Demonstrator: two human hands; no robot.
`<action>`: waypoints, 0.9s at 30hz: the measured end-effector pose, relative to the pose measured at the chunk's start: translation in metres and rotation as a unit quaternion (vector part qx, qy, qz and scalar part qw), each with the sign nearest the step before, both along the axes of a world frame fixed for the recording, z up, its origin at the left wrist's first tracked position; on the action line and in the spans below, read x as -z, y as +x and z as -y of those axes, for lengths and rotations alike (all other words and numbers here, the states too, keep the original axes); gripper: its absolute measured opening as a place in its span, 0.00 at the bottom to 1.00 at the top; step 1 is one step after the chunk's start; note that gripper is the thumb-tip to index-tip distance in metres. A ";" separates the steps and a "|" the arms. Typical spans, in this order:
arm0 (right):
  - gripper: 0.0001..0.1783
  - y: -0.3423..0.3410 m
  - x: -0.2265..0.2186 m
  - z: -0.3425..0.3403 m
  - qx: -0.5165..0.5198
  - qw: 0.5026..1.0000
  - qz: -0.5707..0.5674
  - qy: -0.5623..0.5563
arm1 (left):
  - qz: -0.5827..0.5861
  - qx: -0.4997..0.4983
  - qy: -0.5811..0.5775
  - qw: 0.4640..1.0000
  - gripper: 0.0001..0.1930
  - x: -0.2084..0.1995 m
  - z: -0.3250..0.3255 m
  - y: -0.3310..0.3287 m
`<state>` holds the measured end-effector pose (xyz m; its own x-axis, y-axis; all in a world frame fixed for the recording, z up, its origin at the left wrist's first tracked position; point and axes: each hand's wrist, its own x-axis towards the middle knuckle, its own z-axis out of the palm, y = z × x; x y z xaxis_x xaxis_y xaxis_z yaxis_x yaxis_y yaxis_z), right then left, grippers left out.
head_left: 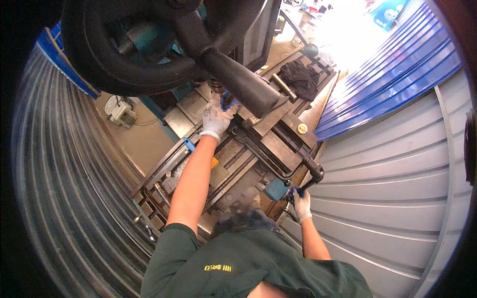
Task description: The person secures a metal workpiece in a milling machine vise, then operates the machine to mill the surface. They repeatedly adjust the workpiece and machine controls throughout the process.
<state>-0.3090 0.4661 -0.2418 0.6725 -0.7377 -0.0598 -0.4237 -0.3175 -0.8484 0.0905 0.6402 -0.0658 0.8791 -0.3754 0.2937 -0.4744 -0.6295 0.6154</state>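
Running diagonally from lower left to upper right, the long steel machine vise (pixel 271 141) lies on the grooved machine tabletop (pixel 198 164), its dark crank handle (pixel 305 166) at the near right end. The gloved right hand (pixel 301 204) has its fingers wrapped around that handle. The gloved left hand (pixel 216 118) reaches under the black spindle head (pixel 238 79), fingers pinching a small blue piece (pixel 229 102).

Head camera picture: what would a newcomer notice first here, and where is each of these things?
First comes the big black wheel filling the top of the picture, with its thick black arm running down to the machine table. Just below it, the gloved left hand reaches up to a small blue part under the wheel, while the gloved right hand grips a dark handle at the table's near edge. A black cloth lies at the far end.
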 end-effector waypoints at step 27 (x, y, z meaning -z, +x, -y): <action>0.08 0.052 0.056 0.217 0.205 0.876 0.069 0.430 | 0.028 0.022 -0.093 0.995 0.31 0.013 0.006 0.004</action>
